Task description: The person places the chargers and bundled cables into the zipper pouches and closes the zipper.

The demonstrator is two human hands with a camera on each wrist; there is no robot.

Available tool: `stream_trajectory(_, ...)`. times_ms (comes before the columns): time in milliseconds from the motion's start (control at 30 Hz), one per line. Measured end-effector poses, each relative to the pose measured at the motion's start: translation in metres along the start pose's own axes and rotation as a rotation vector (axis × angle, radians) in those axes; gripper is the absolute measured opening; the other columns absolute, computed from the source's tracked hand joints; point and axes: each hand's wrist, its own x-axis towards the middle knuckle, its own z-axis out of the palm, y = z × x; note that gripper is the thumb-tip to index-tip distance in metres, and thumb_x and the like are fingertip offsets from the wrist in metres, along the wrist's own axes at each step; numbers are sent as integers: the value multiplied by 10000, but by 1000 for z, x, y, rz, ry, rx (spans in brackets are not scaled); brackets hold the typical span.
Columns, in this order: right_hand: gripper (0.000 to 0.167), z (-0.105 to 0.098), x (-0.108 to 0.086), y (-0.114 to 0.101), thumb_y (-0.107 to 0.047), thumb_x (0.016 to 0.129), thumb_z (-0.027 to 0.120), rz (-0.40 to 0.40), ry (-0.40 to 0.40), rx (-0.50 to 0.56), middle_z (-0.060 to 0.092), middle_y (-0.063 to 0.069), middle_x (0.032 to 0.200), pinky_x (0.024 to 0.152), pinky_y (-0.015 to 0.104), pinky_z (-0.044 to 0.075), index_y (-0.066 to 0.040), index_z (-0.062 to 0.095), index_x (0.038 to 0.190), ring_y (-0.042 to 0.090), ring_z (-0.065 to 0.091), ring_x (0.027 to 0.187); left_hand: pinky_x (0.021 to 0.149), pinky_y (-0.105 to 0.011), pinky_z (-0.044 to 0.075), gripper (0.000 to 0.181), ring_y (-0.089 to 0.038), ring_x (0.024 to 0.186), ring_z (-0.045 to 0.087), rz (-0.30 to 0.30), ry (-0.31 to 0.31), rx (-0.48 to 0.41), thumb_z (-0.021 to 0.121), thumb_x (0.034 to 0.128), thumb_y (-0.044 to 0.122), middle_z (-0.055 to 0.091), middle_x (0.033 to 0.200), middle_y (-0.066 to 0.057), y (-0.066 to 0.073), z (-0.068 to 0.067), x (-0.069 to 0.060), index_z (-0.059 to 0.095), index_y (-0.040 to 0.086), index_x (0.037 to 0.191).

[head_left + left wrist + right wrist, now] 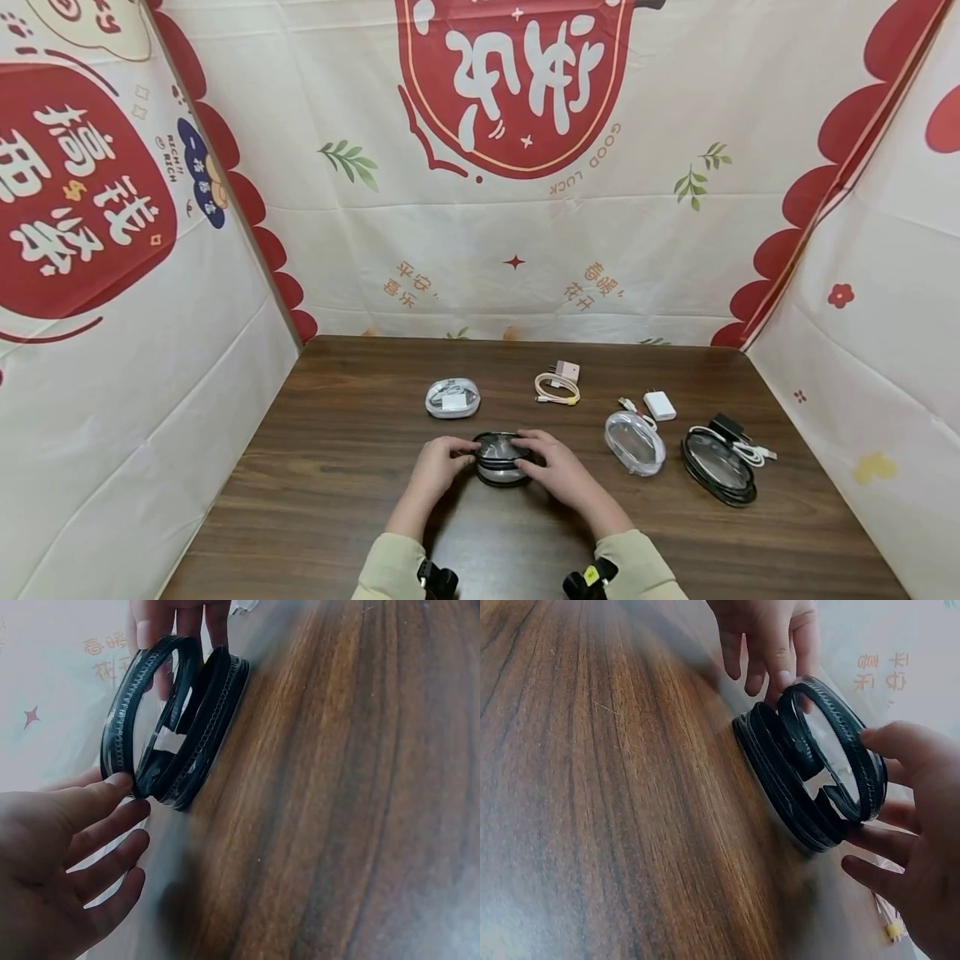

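Note:
A small clear zip case (501,473) with black edging stands on the wooden table between my two hands. Its lid is raised partway from the base, as both wrist views show. My left hand (52,862) pinches the lid's rim with the thumb on top, and its lower fingers are spread beside the case. From the other side my right hand (922,817) pinches the lid's edge, while its other fingers lie near the base. Inside the case a white patch (171,740) shows; the rest of the interior is dark and hard to make out.
Behind stands a clear case (453,398) holding a white charger and cable. Further right lie a pink charger (567,372), a cream cable (557,390), a clear oval case (635,443), a white charger (660,406), a black-edged case (720,462), a black adapter (727,427) and a white cable (750,452).

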Motion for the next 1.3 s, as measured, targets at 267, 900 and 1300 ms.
stream_trajectory(267, 289, -2, -1, -4, -125, 893, 703, 61, 204, 0, 597, 52, 1204, 952, 460, 447, -57, 665, 1172, 252, 574, 1119, 714, -283, 501, 175, -94, 799, 642, -7, 21, 16, 751, 834, 95, 723, 889, 36, 5, -2, 2, 770, 124, 1005)
stream_trajectory(900, 109, 7, -12, -7, -206, 911, 673, -114, 56, -202, 656, -96, 919, 832, 361, 482, -138, 751, 878, 138, 577, 930, 637, -289, 510, 83, -217, 698, 653, -144, 157, -193, 623, 935, 54, 691, 791, -74, 19, 7, 3, 669, 13, 991)
stream_trajectory(1300, 146, 16, -11, -5, -196, 909, 669, -132, 13, -186, 671, -59, 935, 836, 362, 479, -99, 771, 869, 161, 584, 935, 524, -330, 549, 106, -289, 597, 675, -289, 273, -493, 568, 957, 7, 672, 804, -239, 25, 18, 3, 615, -51, 1032)
